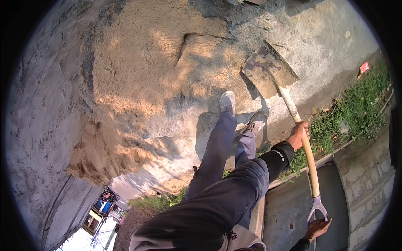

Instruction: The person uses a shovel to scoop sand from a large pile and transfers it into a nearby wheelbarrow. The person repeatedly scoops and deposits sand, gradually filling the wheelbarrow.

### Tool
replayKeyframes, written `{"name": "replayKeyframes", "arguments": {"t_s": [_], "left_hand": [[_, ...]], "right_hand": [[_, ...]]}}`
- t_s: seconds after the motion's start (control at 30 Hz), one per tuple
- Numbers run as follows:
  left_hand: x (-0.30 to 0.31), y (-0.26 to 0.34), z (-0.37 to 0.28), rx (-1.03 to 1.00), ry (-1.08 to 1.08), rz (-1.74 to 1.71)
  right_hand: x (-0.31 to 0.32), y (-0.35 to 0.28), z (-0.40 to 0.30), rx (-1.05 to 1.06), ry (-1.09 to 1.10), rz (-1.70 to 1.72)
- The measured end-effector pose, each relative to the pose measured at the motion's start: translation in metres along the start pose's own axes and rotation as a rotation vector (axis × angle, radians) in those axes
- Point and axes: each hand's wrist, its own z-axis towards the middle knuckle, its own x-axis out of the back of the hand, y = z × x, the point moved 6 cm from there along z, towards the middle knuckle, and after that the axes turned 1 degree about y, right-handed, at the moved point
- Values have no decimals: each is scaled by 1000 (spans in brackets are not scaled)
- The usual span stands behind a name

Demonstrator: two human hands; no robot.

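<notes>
A shovel with a pale wooden shaft [309, 157] lies slantwise in front of me on the right. Its flat, mortar-stained metal blade [270, 70] is low over or on the ground near my shoes; contact is hard to tell. My left hand [298, 135] is wrapped round the middle of the shaft, the arm reaching across my body in a dark sleeve. At the shaft's far end, my right hand [317, 229] is on the forked metal handle [317, 207], its crossbar mostly hidden by the hand. A large heap of sand [135, 62] spreads to the left of the blade.
My shoes [227, 101] stand beside the sand on rough ground. Grass [355, 109] with bits of litter and a red wrapper [364, 67] borders the right side, next to a concrete kerb and a grey metal panel [304, 207]. A grey wall [66, 207] and parked vehicles are at lower left.
</notes>
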Motion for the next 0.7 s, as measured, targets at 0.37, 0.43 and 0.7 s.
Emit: {"name": "replayKeyframes", "arguments": {"t_s": [0.37,0.43,0.7], "left_hand": [[32,296,34,-385,-40,19],[62,286,22,-371,-9,20],[208,264,-134,-546,540,267]], "right_hand": [[-258,76,-26,-59,-492,152],[-239,103,-26,-93,-495,123],[-137,221,-126,-565,-554,117]]}}
